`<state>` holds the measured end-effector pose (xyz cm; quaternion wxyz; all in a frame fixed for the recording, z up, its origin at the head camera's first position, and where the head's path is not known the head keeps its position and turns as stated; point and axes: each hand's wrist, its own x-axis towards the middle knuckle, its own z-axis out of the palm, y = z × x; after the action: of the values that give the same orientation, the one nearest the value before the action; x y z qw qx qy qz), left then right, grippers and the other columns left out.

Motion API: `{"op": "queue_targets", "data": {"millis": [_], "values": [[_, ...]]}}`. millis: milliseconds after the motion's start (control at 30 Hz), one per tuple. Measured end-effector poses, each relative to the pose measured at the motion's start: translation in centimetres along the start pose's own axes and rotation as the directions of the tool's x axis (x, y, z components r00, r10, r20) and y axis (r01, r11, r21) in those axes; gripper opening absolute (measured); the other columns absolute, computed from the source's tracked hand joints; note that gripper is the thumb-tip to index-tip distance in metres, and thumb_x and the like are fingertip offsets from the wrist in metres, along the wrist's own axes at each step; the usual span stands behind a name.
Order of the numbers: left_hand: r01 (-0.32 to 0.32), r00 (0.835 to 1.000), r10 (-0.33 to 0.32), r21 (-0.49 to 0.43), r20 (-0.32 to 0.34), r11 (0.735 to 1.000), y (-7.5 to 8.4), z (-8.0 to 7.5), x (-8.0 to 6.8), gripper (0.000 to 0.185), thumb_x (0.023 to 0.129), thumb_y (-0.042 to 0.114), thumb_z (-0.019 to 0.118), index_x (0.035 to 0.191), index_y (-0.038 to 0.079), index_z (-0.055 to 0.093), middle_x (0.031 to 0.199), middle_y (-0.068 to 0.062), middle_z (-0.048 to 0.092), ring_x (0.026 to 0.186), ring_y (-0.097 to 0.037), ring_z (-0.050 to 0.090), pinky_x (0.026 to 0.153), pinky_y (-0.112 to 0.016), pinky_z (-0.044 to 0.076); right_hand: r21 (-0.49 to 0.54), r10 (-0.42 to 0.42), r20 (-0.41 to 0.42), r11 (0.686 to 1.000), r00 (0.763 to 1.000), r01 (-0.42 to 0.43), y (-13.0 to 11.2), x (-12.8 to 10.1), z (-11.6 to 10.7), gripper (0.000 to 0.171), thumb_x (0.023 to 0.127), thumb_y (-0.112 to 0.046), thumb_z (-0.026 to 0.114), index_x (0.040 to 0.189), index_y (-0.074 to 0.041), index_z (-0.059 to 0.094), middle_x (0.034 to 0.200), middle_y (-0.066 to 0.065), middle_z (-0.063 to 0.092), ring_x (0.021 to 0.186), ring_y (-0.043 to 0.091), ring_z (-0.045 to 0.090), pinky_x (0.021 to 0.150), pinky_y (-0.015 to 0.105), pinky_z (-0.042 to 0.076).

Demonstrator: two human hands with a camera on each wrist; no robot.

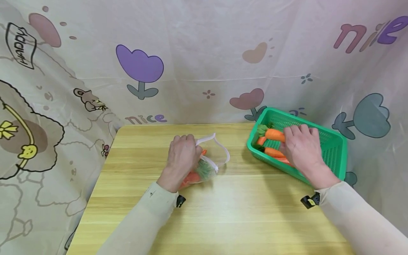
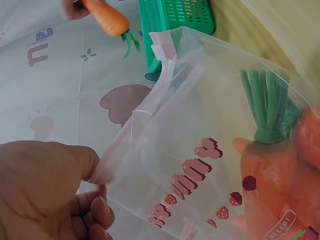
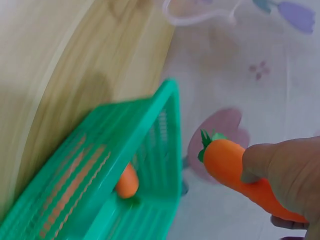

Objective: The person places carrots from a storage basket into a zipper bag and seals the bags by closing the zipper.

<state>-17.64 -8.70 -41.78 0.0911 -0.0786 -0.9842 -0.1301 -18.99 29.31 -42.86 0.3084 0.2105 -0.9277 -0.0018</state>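
My left hand (image 1: 182, 152) pinches the rim of a clear zip bag (image 1: 208, 161) on the wooden table (image 1: 223, 212); the bag (image 2: 200, 165) holds toy carrots (image 2: 270, 165) with green tops. My right hand (image 1: 301, 147) is over the green basket (image 1: 331, 148) and grips an orange toy carrot (image 1: 275, 135). In the right wrist view that carrot (image 3: 227, 165) sits between thumb and fingers, above the basket (image 3: 125, 165). More carrots (image 1: 274, 152) lie in the basket.
A cartoon-printed cloth (image 1: 204, 60) walls the table on the back and both sides. The basket sits at the table's far right corner. Bare wood lies between the bag and the basket and along the near edge.
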Motion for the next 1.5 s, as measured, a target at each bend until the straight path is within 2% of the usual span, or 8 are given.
{"op": "queue_targets", "data": {"millis": [233, 467, 733, 967, 1100, 1200, 1333, 1500], "values": [[-0.007, 1.0, 0.006, -0.008, -0.008, 1.0, 0.2, -0.1, 0.0, 0.02, 0.097, 0.019, 0.061, 0.084, 0.004, 0.06, 0.071, -0.006, 0.054, 0.072, -0.029, 0.05, 0.066, -0.036, 0.041, 0.085, -0.108, -0.073, 0.99, 0.991, 0.115, -4.4, 1.1, -0.8, 0.032, 0.079, -0.018, 0.08, 0.095, -0.001, 0.059, 0.084, 0.016, 0.064, 0.079, 0.039, 0.053, 0.07, 0.05, 0.04], [-0.001, 1.0, 0.001, -0.008, -0.011, 1.0, 0.5, -0.1, 0.0, 0.019, 0.097, 0.019, 0.061, 0.087, 0.004, 0.061, 0.074, -0.007, 0.055, 0.074, -0.029, 0.05, 0.069, -0.038, 0.043, 0.174, -0.224, -0.065, 0.957, 0.972, 0.232, -9.3, 2.2, -0.4, 0.016, 0.082, -0.014, 0.068, 0.094, -0.007, 0.06, 0.084, 0.007, 0.06, 0.081, 0.031, 0.052, 0.073, 0.044, 0.037], [-0.076, 0.996, 0.077, 0.035, -0.034, 0.996, 0.9, -0.2, -0.2, 0.019, 0.096, 0.018, 0.059, 0.082, 0.007, 0.056, 0.073, -0.005, 0.053, 0.07, -0.028, 0.049, 0.065, -0.037, 0.04, 0.193, -0.305, -0.087, 0.929, 0.948, 0.316, -13.5, 4.0, 3.1, 0.019, 0.083, -0.017, 0.074, 0.096, -0.01, 0.062, 0.09, 0.003, 0.063, 0.084, 0.028, 0.054, 0.073, 0.039, 0.039], [-0.057, 0.998, 0.058, 0.066, -0.012, 0.996, 1.6, -0.2, -0.3, 0.022, 0.098, 0.023, 0.064, 0.084, 0.007, 0.059, 0.074, -0.004, 0.056, 0.072, -0.027, 0.05, 0.068, -0.039, 0.042, 0.169, -0.316, -0.111, 0.928, 0.942, 0.332, -16.1, 5.0, 7.8, 0.022, 0.086, -0.023, 0.081, 0.098, -0.011, 0.065, 0.091, 0.003, 0.066, 0.085, 0.025, 0.058, 0.071, 0.036, 0.043], [-0.092, 0.995, 0.097, 0.103, -0.038, 0.99, 1.9, 0.0, -0.2, 0.024, 0.097, 0.024, 0.068, 0.084, 0.005, 0.062, 0.074, -0.006, 0.06, 0.071, -0.028, 0.054, 0.071, -0.041, 0.047, 0.136, -0.321, -0.116, 0.932, 0.94, 0.335, -17.3, 5.1, 9.9, 0.018, 0.092, -0.025, 0.076, 0.096, -0.012, 0.064, 0.092, 0.002, 0.066, 0.087, 0.025, 0.057, 0.071, 0.036, 0.042], [-0.107, 0.992, 0.114, 0.108, -0.051, 0.988, 2.1, 0.1, -0.2, 0.024, 0.098, 0.023, 0.068, 0.083, 0.005, 0.062, 0.073, -0.007, 0.06, 0.07, -0.028, 0.055, 0.072, -0.04, 0.046, 0.091, -0.335, -0.112, 0.934, 0.936, 0.345, -17.8, 4.9, 10.8, 0.014, 0.099, -0.027, 0.066, 0.1, -0.014, 0.065, 0.097, 0.001, 0.068, 0.09, 0.024, 0.057, 0.072, 0.036, 0.042], [-0.099, 0.992, 0.105, 0.096, -0.066, 0.99, 2.2, 0.2, -0.1, 0.022, 0.096, 0.02, 0.068, 0.082, 0.005, 0.06, 0.073, -0.007, 0.059, 0.07, -0.029, 0.055, 0.073, -0.04, 0.046, 0.052, -0.365, -0.074, 0.928, 0.928, 0.369, -18.3, 4.7, 11.4, 0.012, 0.098, -0.023, 0.059, 0.103, -0.013, 0.065, 0.098, 0.001, 0.067, 0.092, 0.024, 0.055, 0.073, 0.036, 0.042], [-0.112, 0.993, 0.115, 0.083, -0.038, 0.99, 2.5, 0.3, -0.3, 0.025, 0.097, 0.02, 0.066, 0.078, 0.007, 0.057, 0.071, -0.005, 0.055, 0.069, -0.028, 0.051, 0.072, -0.039, 0.045, 0.038, -0.37, 0.043, 0.929, 0.928, 0.369, -19.1, 4.9, 11.6, 0.013, 0.091, -0.025, 0.072, 0.099, -0.016, 0.066, 0.096, -0.001, 0.065, 0.096, 0.022, 0.049, 0.076, 0.035, 0.04]]}}
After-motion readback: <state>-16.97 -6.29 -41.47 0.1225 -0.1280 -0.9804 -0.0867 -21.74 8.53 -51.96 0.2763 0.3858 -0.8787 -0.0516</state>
